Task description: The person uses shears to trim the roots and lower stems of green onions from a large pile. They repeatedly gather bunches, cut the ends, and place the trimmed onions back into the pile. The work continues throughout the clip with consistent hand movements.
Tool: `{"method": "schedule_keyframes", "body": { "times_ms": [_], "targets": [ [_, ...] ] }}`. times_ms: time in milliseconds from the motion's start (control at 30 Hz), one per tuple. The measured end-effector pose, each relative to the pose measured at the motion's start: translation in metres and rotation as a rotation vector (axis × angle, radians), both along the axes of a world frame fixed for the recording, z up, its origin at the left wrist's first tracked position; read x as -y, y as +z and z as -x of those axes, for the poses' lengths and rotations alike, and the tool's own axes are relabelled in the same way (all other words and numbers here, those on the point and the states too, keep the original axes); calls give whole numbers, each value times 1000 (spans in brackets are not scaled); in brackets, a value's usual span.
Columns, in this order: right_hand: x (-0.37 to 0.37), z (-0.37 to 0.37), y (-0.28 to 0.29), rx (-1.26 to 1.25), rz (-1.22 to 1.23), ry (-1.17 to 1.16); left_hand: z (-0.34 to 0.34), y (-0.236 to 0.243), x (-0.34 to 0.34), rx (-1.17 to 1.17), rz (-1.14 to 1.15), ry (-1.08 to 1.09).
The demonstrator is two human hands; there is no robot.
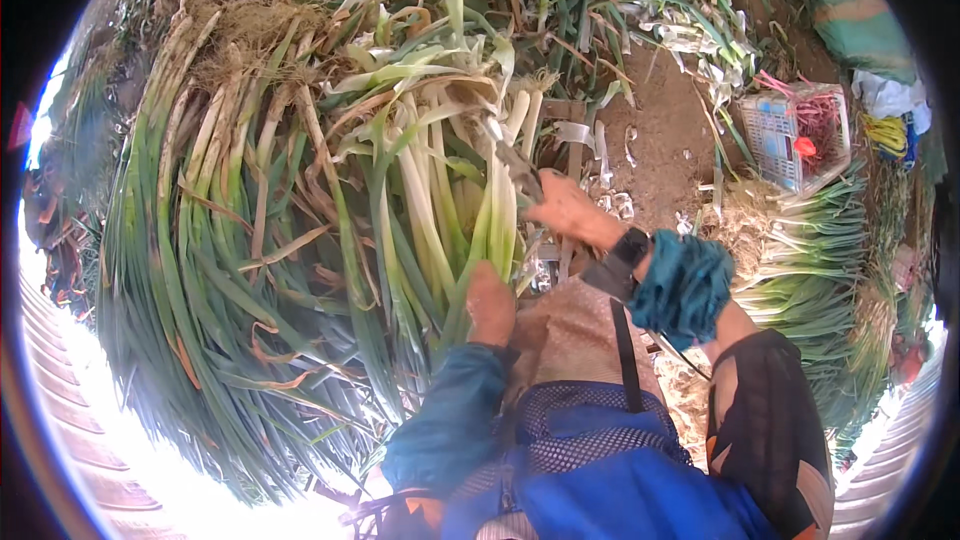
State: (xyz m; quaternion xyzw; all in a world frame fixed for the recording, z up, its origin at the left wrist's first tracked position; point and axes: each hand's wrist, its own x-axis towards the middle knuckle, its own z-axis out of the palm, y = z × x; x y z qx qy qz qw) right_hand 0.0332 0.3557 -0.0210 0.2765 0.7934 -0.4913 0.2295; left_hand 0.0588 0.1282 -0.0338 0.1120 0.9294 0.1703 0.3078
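My right hand is closed on the handle of a knife, whose blade reaches up among pale leek stems. My left hand grips a bunch of stripped leeks low on their white and light-green stalks, below the knife. Torn, curling outer leaves lie over the top of that bunch. To its left is a large heap of untrimmed leeks, with brown roots at the top and long green leaves hanging down.
Leaf scraps litter the dirt floor ahead. At right stand a white plastic crate with red ties, a row of trimmed leeks and a green sack. Blue mesh fabric covers my lap.
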Motion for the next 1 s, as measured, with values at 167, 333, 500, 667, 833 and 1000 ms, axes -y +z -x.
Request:
{"method": "schedule_keyframes", "body": {
  "times_ms": [167, 333, 500, 667, 833, 1000],
  "targets": [
    [-10, 9, -12, -60, -37, -124, -14, -14, 1, -149, 26, -124],
    [-1, -21, -2, 119, 50, 120, -22, -22, -5, -318, 142, -267],
    [3, 7, -22, -10, -141, 6, -27, -32, -5, -328, 116, -358],
    [12, 4, -3, 70, -121, 90, -22, -31, -5, -262, 79, -441],
    [23, -25, -7, 52, -122, 158, -7, -21, -12, -81, 162, -467],
    [35, -20, -54, -103, -262, 60, 15, -20, -13, 81, 184, -358]
  ]
}}
